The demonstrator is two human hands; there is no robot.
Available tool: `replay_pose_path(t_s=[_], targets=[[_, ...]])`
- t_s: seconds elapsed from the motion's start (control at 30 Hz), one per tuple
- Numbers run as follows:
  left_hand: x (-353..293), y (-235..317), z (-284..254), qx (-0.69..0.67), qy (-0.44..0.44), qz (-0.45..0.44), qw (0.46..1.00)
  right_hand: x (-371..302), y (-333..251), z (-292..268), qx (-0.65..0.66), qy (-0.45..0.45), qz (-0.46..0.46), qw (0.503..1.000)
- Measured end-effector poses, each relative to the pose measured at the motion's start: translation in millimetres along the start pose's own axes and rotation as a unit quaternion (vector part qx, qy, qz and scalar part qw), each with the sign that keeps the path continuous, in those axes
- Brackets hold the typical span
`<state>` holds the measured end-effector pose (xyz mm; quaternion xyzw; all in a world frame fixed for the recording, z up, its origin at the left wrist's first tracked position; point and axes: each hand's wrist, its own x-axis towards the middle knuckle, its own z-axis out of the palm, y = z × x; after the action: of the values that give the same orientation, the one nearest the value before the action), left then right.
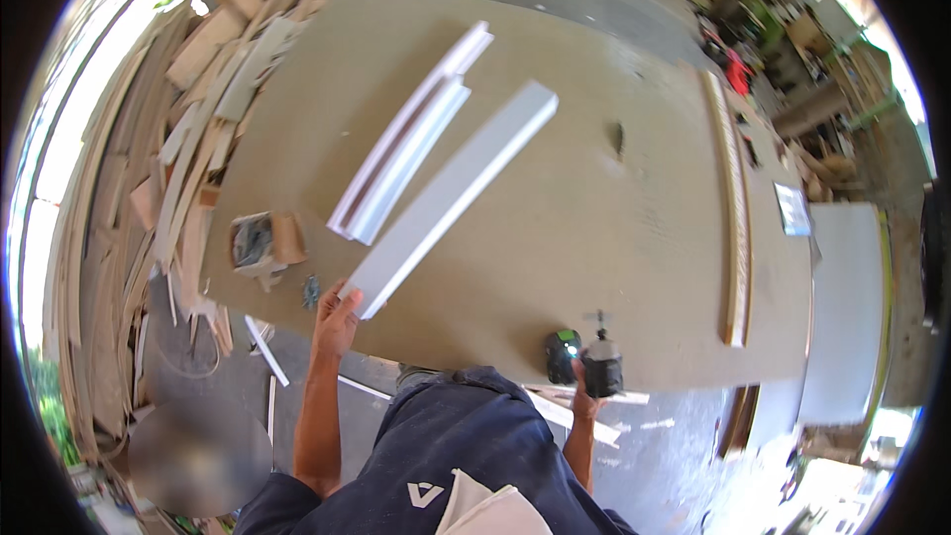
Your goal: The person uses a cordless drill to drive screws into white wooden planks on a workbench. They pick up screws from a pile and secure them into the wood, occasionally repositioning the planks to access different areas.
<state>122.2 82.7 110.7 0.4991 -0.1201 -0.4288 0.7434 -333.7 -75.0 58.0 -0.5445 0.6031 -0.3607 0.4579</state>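
Note:
My left hand grips the near end of a long white board. Its body slants away to the right over the brown table, with a pale edge along one side. Close to the table's front edge, my right hand is closed on a black and grey power tool with a narrow tip pointing away from me. Just left of that tool is a rounded black and green piece with a small bright light; whether it belongs to the same tool I cannot tell. Two white grooved strips lie left of the board.
The brown tabletop spreads before me. At its left stands an open cardboard box beside a small pile of screws. A long wooden strip lies along the right side. Stacked timber crowds the left.

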Motion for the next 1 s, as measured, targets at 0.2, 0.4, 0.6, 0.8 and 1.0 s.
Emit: replay_pose_path(t_s=[0.2, 0.4, 0.6, 0.8, 1.0], targets=[[17.8, -66.4, -0.8, 0.123, -0.116, -0.137, 0.976, -5.2, 26.1, -1.5, 0.051, 0.015, -0.065, 0.996], [26.8, -61.1, -29.7, 0.414, -0.181, -0.134, 0.882, -4.3, 9.1, -1.4, 0.023, 0.0, -0.102, 0.994], [44.6, -64.8, -68.0, 0.607, -0.14, -0.077, 0.778, -5.6, 34.3, -3.2, 0.049, -0.019, -0.058, 0.997], [41.4, -70.9, -50.1, 0.591, -0.077, -0.04, 0.802, -1.5, 15.9, -0.2, 0.076, -0.033, -0.08, 0.993], [32.8, -63.9, -38.5, 0.576, 0.027, 0.018, 0.817, 3.5, 11.3, -3.7, 0.042, -0.048, -0.084, 0.994]])
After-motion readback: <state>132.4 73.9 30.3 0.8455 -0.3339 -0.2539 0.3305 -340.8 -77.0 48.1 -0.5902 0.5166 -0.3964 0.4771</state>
